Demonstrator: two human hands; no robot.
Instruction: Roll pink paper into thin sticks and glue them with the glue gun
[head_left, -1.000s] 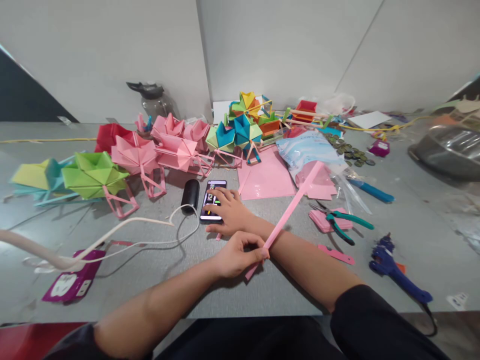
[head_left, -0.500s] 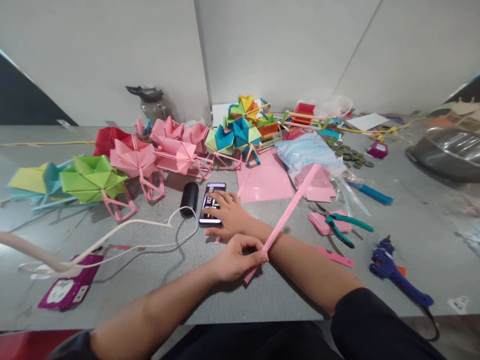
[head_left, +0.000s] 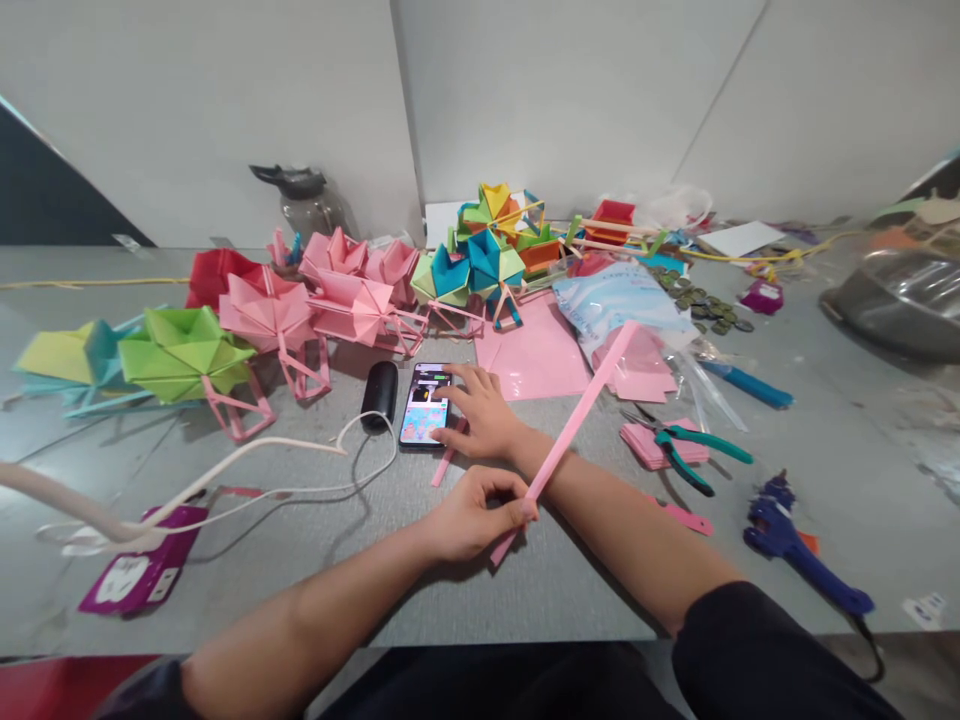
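Left hand [head_left: 469, 518]: I keep it pinched shut on a long pink paper strip [head_left: 574, 428], near the strip's lower end; the strip slants up and to the right, crossing over my right forearm. Right hand [head_left: 480, 412]: reached across in front, fingers spread loosely and open, fingertips on a lit phone [head_left: 425, 404] lying flat on the surface [head_left: 300, 560].

Surface: grey, finely textured, its near edge at my lap. Just left of the phone lies a black cylinder [head_left: 380, 392] with a white cable [head_left: 300, 462] looping from it. Behind stands a row of folded paper models, green [head_left: 184, 352], pink [head_left: 270, 312] and multicoloured [head_left: 480, 262]. Flat pink sheets [head_left: 532, 358] lie just right of the phone. Farther right: green-handled pliers [head_left: 690, 448], a blue glue gun [head_left: 795, 550], scattered coins [head_left: 705, 308].

Room: plain white wall panels [head_left: 562, 100] meet the back of the surface; a dark-lidded bottle [head_left: 304, 200] stands against them.
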